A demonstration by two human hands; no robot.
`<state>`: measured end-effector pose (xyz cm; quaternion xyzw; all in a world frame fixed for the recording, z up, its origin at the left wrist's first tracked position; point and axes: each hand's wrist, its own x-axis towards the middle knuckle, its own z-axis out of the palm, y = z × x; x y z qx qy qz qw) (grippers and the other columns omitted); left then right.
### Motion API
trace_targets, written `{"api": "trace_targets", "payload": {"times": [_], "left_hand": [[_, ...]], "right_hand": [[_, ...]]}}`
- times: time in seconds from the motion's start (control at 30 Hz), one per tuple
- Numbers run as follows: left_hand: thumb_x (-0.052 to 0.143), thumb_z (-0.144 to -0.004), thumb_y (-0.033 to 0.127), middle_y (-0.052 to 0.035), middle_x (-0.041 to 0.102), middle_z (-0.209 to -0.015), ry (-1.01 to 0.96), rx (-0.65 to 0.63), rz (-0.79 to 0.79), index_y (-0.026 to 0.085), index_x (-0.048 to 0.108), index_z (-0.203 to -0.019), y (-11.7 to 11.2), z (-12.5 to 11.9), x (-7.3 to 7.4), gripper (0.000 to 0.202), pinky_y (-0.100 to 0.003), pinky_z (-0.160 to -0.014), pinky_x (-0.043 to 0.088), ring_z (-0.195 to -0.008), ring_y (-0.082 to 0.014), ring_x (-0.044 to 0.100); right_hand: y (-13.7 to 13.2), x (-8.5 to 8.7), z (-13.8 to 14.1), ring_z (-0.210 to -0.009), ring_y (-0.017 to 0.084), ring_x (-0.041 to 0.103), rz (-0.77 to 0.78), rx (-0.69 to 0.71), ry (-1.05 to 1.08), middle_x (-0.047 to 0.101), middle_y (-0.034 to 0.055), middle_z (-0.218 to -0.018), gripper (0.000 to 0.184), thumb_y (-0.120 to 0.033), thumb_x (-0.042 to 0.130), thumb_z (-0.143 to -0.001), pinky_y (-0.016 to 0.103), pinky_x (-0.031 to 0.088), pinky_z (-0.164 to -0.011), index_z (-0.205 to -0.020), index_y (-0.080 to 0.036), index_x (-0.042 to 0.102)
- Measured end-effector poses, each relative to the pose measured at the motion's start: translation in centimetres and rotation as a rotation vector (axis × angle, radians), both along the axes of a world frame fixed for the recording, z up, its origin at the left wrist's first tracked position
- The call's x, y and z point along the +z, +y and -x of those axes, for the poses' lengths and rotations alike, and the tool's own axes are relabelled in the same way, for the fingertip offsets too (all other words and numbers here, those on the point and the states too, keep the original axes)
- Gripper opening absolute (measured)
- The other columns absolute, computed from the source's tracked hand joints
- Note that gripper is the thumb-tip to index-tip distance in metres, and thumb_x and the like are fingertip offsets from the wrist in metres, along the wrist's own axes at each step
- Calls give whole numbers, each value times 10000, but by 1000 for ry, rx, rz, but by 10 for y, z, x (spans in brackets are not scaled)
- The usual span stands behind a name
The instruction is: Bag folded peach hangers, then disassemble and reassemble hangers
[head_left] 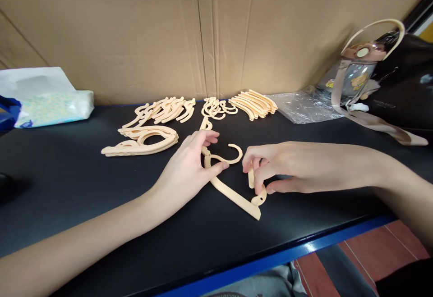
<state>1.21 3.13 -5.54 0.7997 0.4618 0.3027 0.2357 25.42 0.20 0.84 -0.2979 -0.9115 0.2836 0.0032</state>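
Note:
A cream folding clothes hanger (pixel 233 194) lies partly put together on the dark table, its hook (pixel 239 153) pointing right. My left hand (pixel 192 162) closes around the hanger's middle, thumb across the base of the hook and fingers over the far arm. At the hanger's near end, my right hand (pixel 284 168) pinches a cream hanger bar (pixel 251 177). A rounded end with a small hole (pixel 261 198) shows under those fingers, beside the arm's tip. My right fingers hide much of this bar, so I cannot tell whether it is joined to the arm.
Folded hangers (pixel 145 146) are stacked at left. Behind are piles of hanger arms (pixel 172 108), hooks (pixel 216 107) and bars (pixel 255 104). A tissue pack (pixel 54 107) sits far left; a plastic bag (pixel 301 107), strapped bottle (pixel 358 76) and black bag (pixel 406 80) stand right.

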Motion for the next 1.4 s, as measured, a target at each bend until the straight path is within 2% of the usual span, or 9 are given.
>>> {"api": "trace_targets", "payload": {"times": [0.23,0.4,0.6,0.7,0.9,1.03,1.13,1.3,1.4], "left_hand": [[672,-845,303,-11,644,-1100,12,7,-10,261,537,-1195,-3,1,3,377,-394,-832,513,-921,-207,603],[632,-859,199,-13,625,-1124,27,-6,-101,242,551,-1163,-4,1,4,317,-396,-899,497,-1027,-213,580],[587,-865,183,-41,581,-1218,18,-30,-120,218,548,-1199,-3,2,3,338,-445,-983,480,-1156,-244,541],[561,-895,225,-55,569,-1250,-23,-53,-112,208,539,-1216,-1,3,2,322,-455,-1019,465,-1188,-243,534],[480,-917,207,-56,598,-1207,-193,-81,61,220,533,-1215,2,3,2,303,-367,-882,546,-1050,-190,624],[471,-848,102,-42,624,-1153,-224,-202,120,218,565,-1161,0,1,4,347,-322,-804,567,-928,-160,673],[483,-835,88,-36,610,-1202,-239,-265,113,226,572,-1166,0,1,4,370,-316,-809,577,-995,-165,661],[598,-868,212,-36,620,-1250,-18,-121,-48,239,575,-1213,2,3,2,347,-463,-1055,447,-1199,-232,558],[644,-877,296,-44,639,-1244,83,-92,-50,228,571,-1203,1,3,2,340,-486,-1046,433,-1173,-252,567]], "right_hand": [[-10,1,13,-897,137,604,-1,-6,-27,623,12,-1058,65,-242,643,-923,271,442,-789,-940,-195,686],[-15,-12,27,-818,147,529,-194,-19,-17,555,-4,-883,337,-498,654,-904,280,379,-656,-842,-174,587],[-17,-12,29,-817,140,490,-249,8,-47,507,-4,-907,169,-209,645,-904,274,363,-660,-877,-185,480],[-13,-9,25,-866,163,484,-237,20,-57,511,16,-940,145,-187,606,-914,287,383,-740,-881,-192,464],[7,-16,11,-844,189,444,-400,-29,-58,522,29,-870,219,10,401,-881,317,351,-782,-850,-199,457],[23,-24,5,-866,200,490,-533,-125,-22,562,58,-911,192,-32,399,-910,316,366,-787,-875,-188,505],[29,-26,5,-853,208,549,-611,-286,-31,611,71,-926,120,-108,448,-929,318,384,-761,-910,-176,544],[23,-26,12,-871,214,630,-575,-438,-49,685,55,-914,131,-178,451,-969,308,402,-752,-951,-178,581],[17,-25,16,-879,216,652,-538,-451,-29,705,61,-925,130,-207,489,-962,298,411,-740,-1020,-172,600]]}}
